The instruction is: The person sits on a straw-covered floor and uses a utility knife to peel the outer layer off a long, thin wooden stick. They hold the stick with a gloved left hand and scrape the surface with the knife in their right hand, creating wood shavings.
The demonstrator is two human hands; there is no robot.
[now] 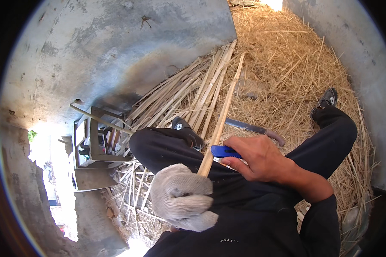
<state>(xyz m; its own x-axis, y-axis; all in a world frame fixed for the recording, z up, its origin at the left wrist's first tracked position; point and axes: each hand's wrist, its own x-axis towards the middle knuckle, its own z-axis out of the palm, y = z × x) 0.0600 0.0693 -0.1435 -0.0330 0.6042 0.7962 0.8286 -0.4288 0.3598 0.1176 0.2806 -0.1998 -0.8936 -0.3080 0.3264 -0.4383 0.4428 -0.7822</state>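
My left hand (182,199), in a pale grey knitted glove, is closed around the lower end of a long, thin bamboo strip (224,113). The strip slants up and away from me between my knees. My bare right hand (259,158) grips a blue utility knife (225,151), its front end right against the strip just above the glove. The knife's blade cannot be made out. On the ground beyond my right hand lies a large knife (248,126) with a dark blade and a brownish handle.
Many split bamboo strips (180,92) lie beside the grey wall (128,43) ahead left. Curly shavings (283,64) cover the floor. A wooden box-like stand (94,160) with small items is at left, a stick (101,119) leaning over it. My legs (330,137) are bent to both sides.
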